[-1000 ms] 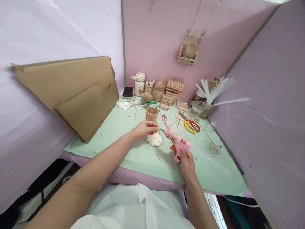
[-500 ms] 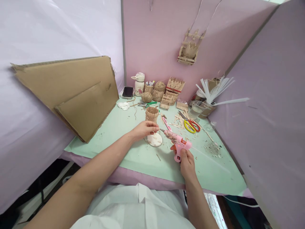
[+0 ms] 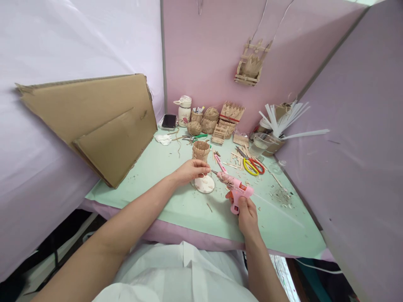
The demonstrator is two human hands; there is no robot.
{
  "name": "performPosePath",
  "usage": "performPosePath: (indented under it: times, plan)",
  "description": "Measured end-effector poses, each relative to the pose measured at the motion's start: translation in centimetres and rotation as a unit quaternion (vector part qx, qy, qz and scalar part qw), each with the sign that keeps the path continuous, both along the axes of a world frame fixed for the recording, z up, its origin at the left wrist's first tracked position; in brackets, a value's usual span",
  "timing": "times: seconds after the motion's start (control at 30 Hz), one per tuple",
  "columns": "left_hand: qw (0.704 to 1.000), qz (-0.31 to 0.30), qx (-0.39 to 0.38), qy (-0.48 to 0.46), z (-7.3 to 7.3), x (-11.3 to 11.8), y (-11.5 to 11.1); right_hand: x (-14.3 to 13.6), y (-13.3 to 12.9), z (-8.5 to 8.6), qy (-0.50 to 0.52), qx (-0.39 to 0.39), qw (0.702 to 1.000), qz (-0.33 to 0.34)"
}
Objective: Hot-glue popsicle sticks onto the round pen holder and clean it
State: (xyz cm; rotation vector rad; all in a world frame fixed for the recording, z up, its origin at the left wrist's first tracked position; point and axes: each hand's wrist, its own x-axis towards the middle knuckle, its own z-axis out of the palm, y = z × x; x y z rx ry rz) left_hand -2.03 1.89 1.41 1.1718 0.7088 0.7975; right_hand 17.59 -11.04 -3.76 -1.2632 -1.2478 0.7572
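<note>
My right hand [image 3: 247, 212] is wrapped round the handle of a pink glue gun [image 3: 234, 186], whose nozzle points left. Just left of that nozzle, the fingertips of my left hand [image 3: 193, 170] are pinched on something too small to make out. Behind my left hand stands a round wooden cup [image 3: 200, 150] with a scalloped rim. A white round lid [image 3: 205, 184] with small wooden bits on it lies below my left fingers.
Scissors [image 3: 250, 166], a pink cutter [image 3: 220, 163] and wood strips lie right of the cup. Twine balls [image 3: 194, 128], a white bottle [image 3: 184, 111] and glue sticks [image 3: 278, 121] stand at the back. Cardboard [image 3: 107, 126] leans at left.
</note>
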Motion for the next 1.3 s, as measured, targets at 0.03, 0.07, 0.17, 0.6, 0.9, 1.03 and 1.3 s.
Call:
performPosePath:
  times: [0.03,0.07,0.17,0.6,0.9,1.03,1.3]
  plan:
    - [1.000,0.001,-0.002,0.000,0.02,-0.01,-0.01,-0.01,0.01,-0.01,0.001,-0.001,1.000,0.002]
    - [1.000,0.003,-0.003,0.000,0.04,-0.03,-0.02,-0.03,0.01,-0.02,0.003,-0.002,1.000,0.003]
    - [1.000,0.000,-0.003,-0.002,0.09,-0.05,-0.05,-0.02,0.03,-0.06,0.004,-0.005,1.000,0.004]
    - [1.000,0.003,-0.009,0.001,0.12,-0.02,-0.09,-0.10,0.04,0.06,0.018,-0.005,1.000,0.004]
    - [1.000,-0.002,-0.005,0.002,-0.02,-0.04,-0.04,-0.11,0.03,0.23,-0.003,-0.007,1.000,-0.006]
    - [1.000,-0.001,-0.003,0.002,0.00,-0.04,-0.05,-0.03,0.02,0.06,-0.009,-0.008,1.000,-0.004]
    - [1.000,-0.001,-0.003,0.002,0.12,-0.03,-0.09,-0.11,-0.02,0.16,-0.007,-0.009,1.000,-0.010]
